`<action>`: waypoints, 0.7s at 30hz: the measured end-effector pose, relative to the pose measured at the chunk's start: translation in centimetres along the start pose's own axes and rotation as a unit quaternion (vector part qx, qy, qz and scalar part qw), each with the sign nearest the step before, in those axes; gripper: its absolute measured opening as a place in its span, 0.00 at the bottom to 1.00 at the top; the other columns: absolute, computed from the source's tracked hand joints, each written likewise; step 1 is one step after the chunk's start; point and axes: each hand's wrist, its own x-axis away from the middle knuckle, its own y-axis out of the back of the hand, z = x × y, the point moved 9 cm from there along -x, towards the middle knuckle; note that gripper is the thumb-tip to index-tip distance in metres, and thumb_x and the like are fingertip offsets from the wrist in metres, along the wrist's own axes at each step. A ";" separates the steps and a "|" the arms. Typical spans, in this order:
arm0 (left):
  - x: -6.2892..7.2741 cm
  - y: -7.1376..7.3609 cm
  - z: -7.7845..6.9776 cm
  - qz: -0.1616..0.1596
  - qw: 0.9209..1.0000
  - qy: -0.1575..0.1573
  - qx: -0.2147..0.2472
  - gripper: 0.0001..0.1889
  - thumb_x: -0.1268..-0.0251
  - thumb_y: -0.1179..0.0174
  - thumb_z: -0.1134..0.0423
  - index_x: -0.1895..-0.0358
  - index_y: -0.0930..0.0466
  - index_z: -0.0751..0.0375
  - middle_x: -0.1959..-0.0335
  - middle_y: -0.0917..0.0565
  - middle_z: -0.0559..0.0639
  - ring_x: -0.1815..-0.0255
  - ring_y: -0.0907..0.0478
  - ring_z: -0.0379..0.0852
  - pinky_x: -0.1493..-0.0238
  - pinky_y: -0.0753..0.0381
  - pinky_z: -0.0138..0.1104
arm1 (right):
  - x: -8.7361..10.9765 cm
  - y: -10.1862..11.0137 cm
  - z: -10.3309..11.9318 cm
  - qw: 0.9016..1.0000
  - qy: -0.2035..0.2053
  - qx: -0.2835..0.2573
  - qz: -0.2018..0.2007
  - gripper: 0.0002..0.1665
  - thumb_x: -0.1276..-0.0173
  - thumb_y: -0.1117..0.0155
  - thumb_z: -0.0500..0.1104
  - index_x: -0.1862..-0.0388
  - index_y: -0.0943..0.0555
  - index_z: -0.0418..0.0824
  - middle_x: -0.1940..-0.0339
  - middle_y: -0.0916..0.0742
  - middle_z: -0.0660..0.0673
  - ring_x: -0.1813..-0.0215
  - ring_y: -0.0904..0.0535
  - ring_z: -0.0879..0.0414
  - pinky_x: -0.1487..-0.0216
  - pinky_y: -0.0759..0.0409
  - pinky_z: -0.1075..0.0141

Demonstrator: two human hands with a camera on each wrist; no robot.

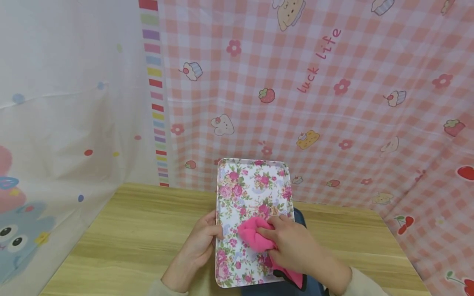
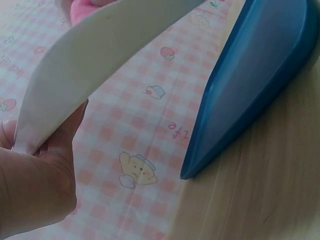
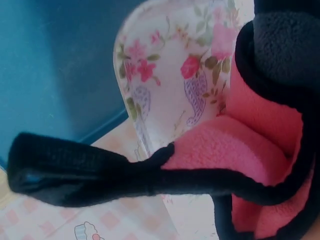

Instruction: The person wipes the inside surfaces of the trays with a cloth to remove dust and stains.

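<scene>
A rectangular white tray (image 1: 249, 201) with pink roses is held tilted up over the table. My left hand (image 1: 200, 240) grips its left edge, thumb on the printed face. In the left wrist view the tray's plain white back (image 2: 75, 70) shows, with the left hand (image 2: 37, 185) at its edge. My right hand (image 1: 298, 246) holds a bunched pink cloth (image 1: 255, 235) against the flowered face. The cloth (image 3: 215, 150) has black edging and a black tab (image 3: 65, 170) hanging loose in the right wrist view.
A dark blue tray (image 2: 250, 75) lies on the wood-grain table (image 1: 148, 234), partly hidden behind the flowered one. A pink checked curtain (image 1: 274, 115) hangs along the back and right. White printed fabric (image 1: 66, 123) hangs on the left.
</scene>
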 end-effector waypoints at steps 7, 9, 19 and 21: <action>0.1 0.2 -0.1 -0.004 1.000 -0.002 0.001 0.46 0.59 0.51 0.81 0.24 0.41 0.79 0.43 0.18 0.60 0.49 0.17 0.48 0.48 0.16 0.33 | 1.0 -1.0 1.4 0.998 0.042 -0.010 0.037 0.28 0.45 0.26 0.41 0.42 0.10 0.49 0.51 0.13 0.46 0.57 0.24 0.57 0.63 0.21 0.67; 0.0 0.2 -0.1 -0.006 1.000 -0.001 0.001 0.45 0.59 0.51 0.81 0.25 0.41 0.79 0.43 0.18 0.59 0.49 0.17 0.48 0.48 0.16 0.34 | 1.3 -1.0 1.8 0.998 0.058 -0.004 0.030 0.27 0.47 0.25 0.42 0.44 0.10 0.50 0.53 0.13 0.48 0.58 0.24 0.58 0.63 0.20 0.67; 0.0 0.3 -0.2 -0.011 1.000 -0.004 -0.002 0.46 0.60 0.51 0.81 0.24 0.41 0.79 0.43 0.18 0.60 0.49 0.18 0.48 0.48 0.16 0.33 | 2.6 -1.2 3.2 0.993 0.118 -0.015 0.026 0.19 0.45 0.24 0.43 0.52 0.10 0.54 0.63 0.19 0.57 0.64 0.29 0.65 0.66 0.29 0.74; 0.0 0.2 -0.2 -0.011 1.000 -0.004 -0.001 0.46 0.60 0.51 0.81 0.25 0.41 0.79 0.43 0.18 0.59 0.49 0.18 0.48 0.48 0.16 0.33 | 2.7 -1.3 3.3 0.992 0.122 -0.024 0.038 0.18 0.45 0.24 0.44 0.53 0.10 0.56 0.65 0.20 0.59 0.65 0.29 0.67 0.67 0.31 0.75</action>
